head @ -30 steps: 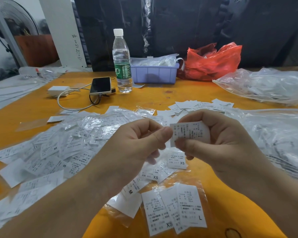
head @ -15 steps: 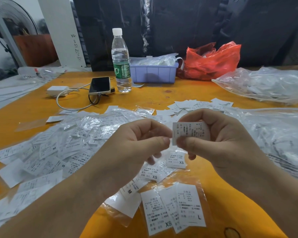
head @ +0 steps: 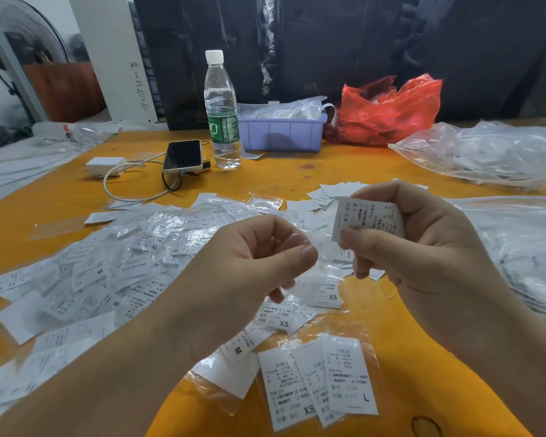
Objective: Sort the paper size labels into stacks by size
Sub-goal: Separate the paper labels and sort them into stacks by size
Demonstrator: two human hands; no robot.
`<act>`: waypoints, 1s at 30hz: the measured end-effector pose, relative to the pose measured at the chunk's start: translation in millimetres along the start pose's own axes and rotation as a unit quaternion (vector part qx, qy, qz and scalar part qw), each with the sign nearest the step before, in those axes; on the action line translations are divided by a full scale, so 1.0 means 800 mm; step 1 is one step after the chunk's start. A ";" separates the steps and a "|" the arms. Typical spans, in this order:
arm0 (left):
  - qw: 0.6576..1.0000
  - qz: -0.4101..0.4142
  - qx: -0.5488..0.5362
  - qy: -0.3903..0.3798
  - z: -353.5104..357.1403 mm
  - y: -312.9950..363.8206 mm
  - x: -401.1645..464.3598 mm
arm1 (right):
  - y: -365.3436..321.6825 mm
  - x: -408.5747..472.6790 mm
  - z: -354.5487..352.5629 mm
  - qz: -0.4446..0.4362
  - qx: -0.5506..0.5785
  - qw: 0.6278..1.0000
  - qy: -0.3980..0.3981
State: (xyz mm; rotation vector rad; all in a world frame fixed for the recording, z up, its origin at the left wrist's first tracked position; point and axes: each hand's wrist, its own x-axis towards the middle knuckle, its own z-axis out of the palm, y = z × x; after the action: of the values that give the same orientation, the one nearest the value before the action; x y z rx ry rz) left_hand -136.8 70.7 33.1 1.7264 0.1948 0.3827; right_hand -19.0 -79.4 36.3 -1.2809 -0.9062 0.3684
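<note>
One label (head: 368, 219) in right hand (head: 423, 247) grip, left hand (head: 249, 263) loosely curled.

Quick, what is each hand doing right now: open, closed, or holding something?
Left hand: fingers curled, thumb against forefinger; whether it pinches clear film cannot be told.
Right hand: holding a paper size label between thumb and fingers.

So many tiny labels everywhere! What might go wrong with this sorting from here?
1. The loose pile mixes XL, M and S labels under crinkly clear sleeves, so a size could be misread.
2. Near the front edge, an XS label and an L label overlap, so stacks may already be mixing.
3. The right hand pinches its label bent and sideways, so the size is hard to see.
</note>
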 end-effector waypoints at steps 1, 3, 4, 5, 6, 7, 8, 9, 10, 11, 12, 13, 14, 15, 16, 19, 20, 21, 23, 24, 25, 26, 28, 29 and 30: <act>1.000 0.000 0.004 -0.002 0.000 0.000 0.000 | -0.001 0.001 -0.001 0.000 0.004 1.000 0.011; 1.000 0.003 0.012 -0.004 0.000 -0.001 0.000 | -0.001 0.002 -0.003 0.007 0.017 0.999 0.030; 1.000 0.006 0.017 -0.005 0.000 -0.002 0.000 | -0.001 0.003 -0.003 0.016 0.018 0.999 0.031; 1.000 0.008 0.022 -0.005 0.000 -0.002 0.000 | -0.001 0.003 -0.003 0.028 0.015 0.999 0.024; 1.000 0.008 0.026 -0.004 0.000 -0.003 0.000 | 0.000 0.003 -0.003 0.039 0.010 0.999 0.012; 1.000 0.008 0.029 -0.001 0.000 -0.003 0.001 | 0.002 0.003 -0.003 0.050 0.008 0.999 0.001; 1.000 0.009 0.030 0.000 0.000 -0.004 0.001 | 0.003 0.003 -0.003 0.058 0.011 0.998 -0.012; 1.000 0.009 0.029 0.001 -0.001 -0.003 0.000 | 0.003 0.003 -0.002 0.063 0.017 0.998 -0.022; 1.000 0.009 0.028 0.001 -0.001 -0.003 0.001 | 0.003 0.003 -0.002 0.067 0.022 0.997 -0.032; 1.000 0.009 0.027 0.001 -0.001 -0.002 0.000 | 0.002 0.004 -0.002 0.071 0.024 0.996 -0.042; 1.000 0.008 0.026 0.000 -0.001 -0.002 0.000 | 0.001 0.004 -0.002 0.074 0.024 0.996 -0.052; 1.000 0.007 0.024 0.000 -0.001 -0.002 0.000 | 0.001 0.005 -0.002 0.076 0.024 0.995 -0.061; 1.000 0.006 0.021 0.001 -0.001 -0.002 0.000 | 0.000 0.005 -0.002 0.078 0.024 0.994 -0.068; 1.000 0.006 0.017 0.003 -0.001 -0.002 0.000 | 0.000 0.005 -0.001 0.079 0.021 0.994 -0.076; 1.000 0.007 0.015 0.004 -0.001 -0.002 0.000 | -0.001 0.005 -0.001 0.082 0.017 0.993 -0.085; 1.000 0.010 0.010 0.003 -0.003 -0.002 0.000 | -0.001 0.004 -0.001 0.092 0.007 0.989 -0.117; 1.000 0.011 0.006 0.005 -0.003 -0.001 -0.001 | -0.001 0.004 0.000 0.097 0.002 0.987 -0.128; 1.000 0.010 0.002 0.007 -0.003 -0.001 -0.001 | 0.000 0.004 -0.001 0.103 -0.006 0.985 -0.137; 1.000 0.008 0.001 0.009 -0.002 0.000 -0.002 | 0.001 0.005 -0.001 0.117 -0.022 0.981 -0.151; 1.000 0.008 0.005 0.008 -0.002 0.000 -0.001 | 0.001 0.005 -0.001 0.126 -0.027 0.979 -0.155; 1.000 0.008 0.009 0.007 -0.003 0.000 -0.001 | 0.002 0.005 -0.002 0.134 -0.031 0.978 -0.159; 1.000 0.008 0.012 0.004 -0.003 -0.001 -0.001 | 0.002 0.005 -0.002 0.141 -0.034 0.976 -0.163; 1.000 0.009 0.022 -0.003 -0.004 -0.002 0.000 | 0.003 0.006 -0.003 0.153 -0.039 0.973 -0.170; 1.000 0.011 0.028 -0.008 -0.004 -0.002 0.000 | 0.004 0.006 -0.003 0.159 -0.042 0.971 -0.172; 0.999 0.013 0.034 -0.012 -0.003 -0.003 0.000 | 0.005 0.007 -0.004 0.165 -0.046 0.970 -0.173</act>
State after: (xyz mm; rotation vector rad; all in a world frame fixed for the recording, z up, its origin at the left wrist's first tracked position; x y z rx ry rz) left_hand -137.9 73.5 31.3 1.8013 0.1693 0.3789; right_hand -12.3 -76.2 34.8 -1.4850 -1.0097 0.8412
